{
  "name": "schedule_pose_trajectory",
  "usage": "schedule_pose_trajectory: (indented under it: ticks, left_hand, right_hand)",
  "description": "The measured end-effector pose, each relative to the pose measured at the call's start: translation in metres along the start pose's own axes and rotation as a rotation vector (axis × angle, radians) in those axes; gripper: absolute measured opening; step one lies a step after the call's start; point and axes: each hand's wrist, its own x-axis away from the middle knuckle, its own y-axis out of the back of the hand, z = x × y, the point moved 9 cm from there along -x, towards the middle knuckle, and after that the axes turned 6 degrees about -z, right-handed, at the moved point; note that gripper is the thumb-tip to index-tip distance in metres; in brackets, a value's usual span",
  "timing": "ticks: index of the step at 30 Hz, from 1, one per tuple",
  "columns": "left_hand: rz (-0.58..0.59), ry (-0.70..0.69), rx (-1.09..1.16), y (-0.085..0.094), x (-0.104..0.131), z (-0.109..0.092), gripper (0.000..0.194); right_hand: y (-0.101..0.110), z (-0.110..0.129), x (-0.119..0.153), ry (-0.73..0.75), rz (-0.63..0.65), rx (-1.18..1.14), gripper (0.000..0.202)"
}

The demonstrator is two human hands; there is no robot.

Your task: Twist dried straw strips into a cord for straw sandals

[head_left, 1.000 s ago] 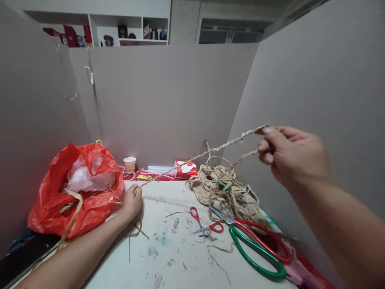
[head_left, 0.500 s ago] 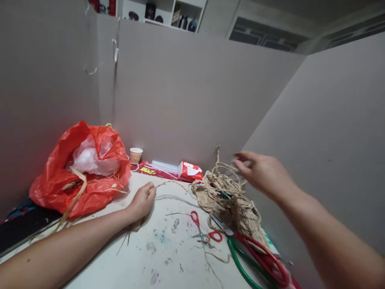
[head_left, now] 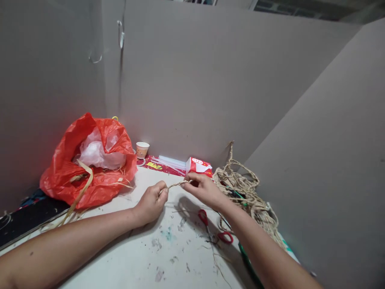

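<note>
A thin twisted straw cord (head_left: 175, 185) stretches between my two hands above the white tabletop. My left hand (head_left: 152, 202) is closed around one part of it, thumb on top. Just to the right, my right hand (head_left: 202, 188) pinches the same cord between thumb and fingers. Beyond my right hand lies a tangled heap of tan rope (head_left: 255, 200), with one end sticking up against the partition. Red-handled scissors (head_left: 207, 224) rest on the table below my right wrist, with loose fibre strands about them.
At the left sits a red plastic bag (head_left: 64, 168) holding white plastic and straw strips. Along the back stand a paper cup (head_left: 142, 150), pale sticks (head_left: 171, 162) and a red tissue pack (head_left: 198, 165). Grey partitions (head_left: 192, 80) enclose the table. My right forearm partly hides a green handle (head_left: 248, 261).
My right hand has come down and left from beside the rope heap to pinch the cord near my left hand. My left hand keeps its grip. The view has tilted downward.
</note>
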Motion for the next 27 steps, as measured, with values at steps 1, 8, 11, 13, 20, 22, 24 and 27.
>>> schedule_pose_trajectory:
  ticks: [1, 8, 11, 13, 20, 22, 24, 27]
  left_hand:
    - [0.008, 0.015, 0.042, -0.001, 0.002, -0.003, 0.022]
    - [0.060, 0.043, 0.341, -0.014, 0.014, -0.028, 0.023]
    - [-0.002, 0.045, 0.387, -0.009, 0.014, -0.028, 0.024]
    - [-0.074, 0.065, 0.411, -0.001, 0.013, -0.026, 0.024]
    - [-0.120, 0.158, 0.429, 0.006, 0.013, -0.022, 0.029]
    - [-0.095, 0.171, 0.411, 0.002, 0.014, -0.021, 0.028]
    - [-0.083, 0.183, 0.392, -0.001, 0.015, -0.020, 0.028]
    - [-0.011, 0.255, 0.409, -0.011, 0.017, -0.015, 0.028]
  right_hand:
    - [-0.003, 0.001, 0.003, -0.034, 0.005, -0.080, 0.014]
    - [-0.032, 0.014, 0.022, -0.155, -0.050, -0.594, 0.011]
    - [-0.041, 0.011, 0.032, -0.306, -0.129, -0.969, 0.015]
    - [-0.047, 0.005, 0.042, -0.434, -0.191, -1.178, 0.016]
    - [-0.056, 0.000, 0.056, -0.477, -0.223, -1.297, 0.018]
    - [-0.050, -0.003, 0.053, -0.423, -0.235, -1.284, 0.016]
    - [-0.040, -0.004, 0.048, -0.328, -0.256, -1.221, 0.016]
    - [-0.027, -0.003, 0.044, -0.202, -0.262, -1.080, 0.013]
